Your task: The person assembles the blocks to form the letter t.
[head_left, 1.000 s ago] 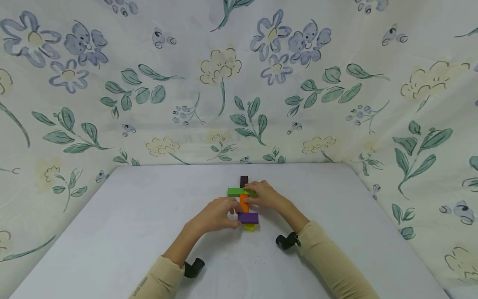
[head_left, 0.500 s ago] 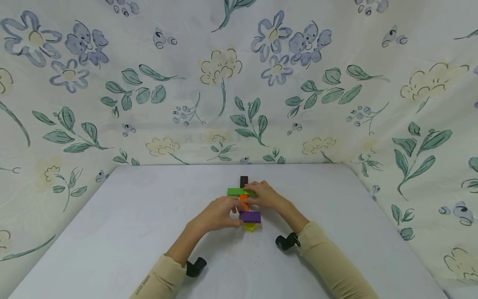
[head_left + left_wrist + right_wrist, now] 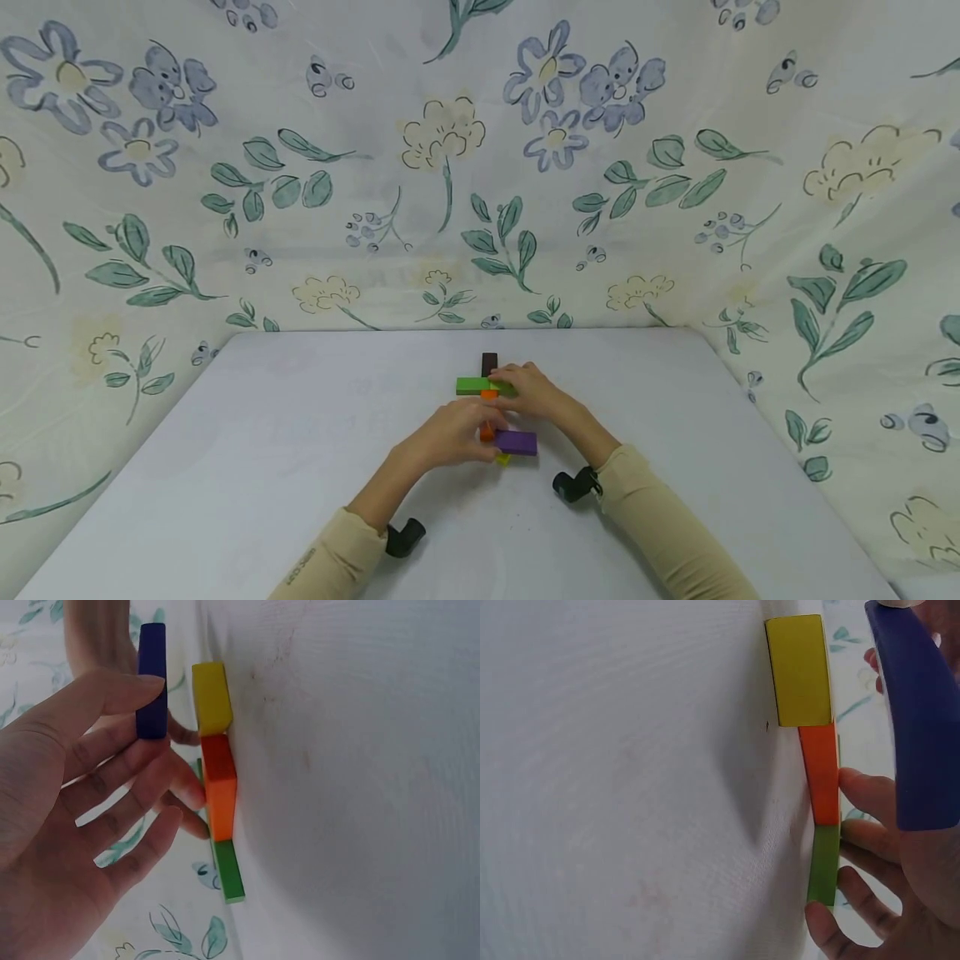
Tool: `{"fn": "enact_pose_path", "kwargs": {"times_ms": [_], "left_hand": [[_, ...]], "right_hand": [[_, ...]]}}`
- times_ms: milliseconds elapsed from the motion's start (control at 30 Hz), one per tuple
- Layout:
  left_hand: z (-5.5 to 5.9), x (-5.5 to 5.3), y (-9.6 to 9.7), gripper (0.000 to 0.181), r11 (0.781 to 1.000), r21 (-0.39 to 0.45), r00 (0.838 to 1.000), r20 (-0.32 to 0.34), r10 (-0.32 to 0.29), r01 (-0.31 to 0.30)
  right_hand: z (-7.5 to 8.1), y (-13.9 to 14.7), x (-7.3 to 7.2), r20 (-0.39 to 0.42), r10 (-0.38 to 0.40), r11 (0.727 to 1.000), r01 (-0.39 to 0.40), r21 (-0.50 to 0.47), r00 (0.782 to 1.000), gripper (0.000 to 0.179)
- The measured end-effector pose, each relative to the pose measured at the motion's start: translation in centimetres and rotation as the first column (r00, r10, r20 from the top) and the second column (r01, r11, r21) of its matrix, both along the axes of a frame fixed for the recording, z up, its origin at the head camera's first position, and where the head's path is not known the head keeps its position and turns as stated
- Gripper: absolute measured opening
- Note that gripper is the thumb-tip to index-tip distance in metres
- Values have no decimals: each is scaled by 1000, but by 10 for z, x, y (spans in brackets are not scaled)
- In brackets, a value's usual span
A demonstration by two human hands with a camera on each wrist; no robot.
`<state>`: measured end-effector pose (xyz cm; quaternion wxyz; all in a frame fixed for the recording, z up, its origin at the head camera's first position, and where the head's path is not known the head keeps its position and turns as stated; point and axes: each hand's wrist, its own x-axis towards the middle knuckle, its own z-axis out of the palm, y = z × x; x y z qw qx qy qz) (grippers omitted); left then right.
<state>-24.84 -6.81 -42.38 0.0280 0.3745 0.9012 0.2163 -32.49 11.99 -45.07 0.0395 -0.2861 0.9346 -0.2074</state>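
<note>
My left hand (image 3: 461, 432) pinches a purple block (image 3: 517, 442) between thumb and fingertips. In the left wrist view this block (image 3: 152, 682) is raised off the table, apart from the row below. That row has a yellow block (image 3: 801, 671) at the near end, then an orange block (image 3: 821, 776). Across the row's far part lies a green block (image 3: 471, 386), with a dark brown block (image 3: 490, 364) beyond it. My right hand (image 3: 534, 392) rests its extended fingers on the green and orange blocks. Both hands partly hide the orange block in the head view.
The blocks lie on a white table (image 3: 322, 392). A flower-patterned cloth (image 3: 390, 208) hangs behind its back edge and along the sides. Black wrist cameras (image 3: 575, 484) sit under both forearms, close above the table.
My left hand has moved right with the purple block, which now covers less of the yellow block. The right hand and the row have stayed in place.
</note>
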Motion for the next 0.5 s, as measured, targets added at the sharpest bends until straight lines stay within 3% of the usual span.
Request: {"fn": "enact_pose_path", "kwargs": {"times_ms": [500], "left_hand": [[-5,0,9,27,999,-25,1000,12,-29,29]], "right_hand": [[1,0,0,11,-7,1000,7,-9,1000,47]]}}
